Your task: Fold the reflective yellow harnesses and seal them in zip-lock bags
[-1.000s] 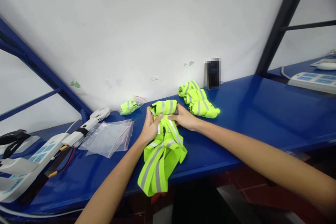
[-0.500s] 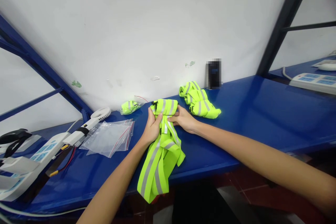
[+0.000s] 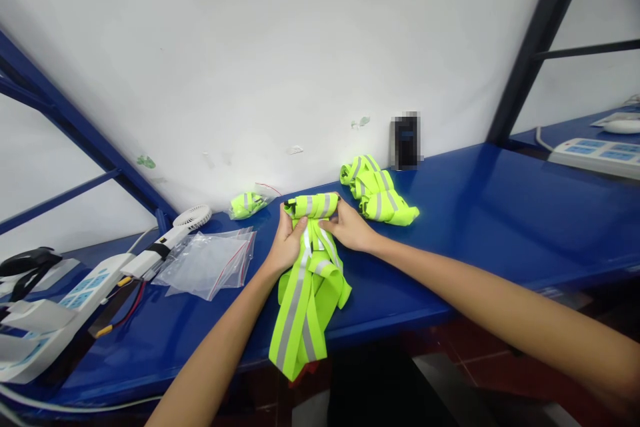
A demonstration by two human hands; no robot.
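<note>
A fluorescent yellow reflective strap harness with grey stripes is rolled up at its far end, while its loose straps trail over the table's front edge. My left hand grips the left end of the roll, thumb on the near side. On the right end, my right hand closes around the same roll. The fingers behind the roll are partly hidden. Just right of my right hand lies a pile of rolled yellow reflective straps. Left of the roll, near the wall, sits a yellow bundle in a clear bag.
Clear zip bags lie on the blue table at left, beside a white handheld fan and a white power strip. A pixelated dark object stands against the wall. Blue frame posts rise at both sides.
The rolled end has turned over and sits lower and tighter between my hands. The hanging straps have been drawn up slightly and shifted right.
</note>
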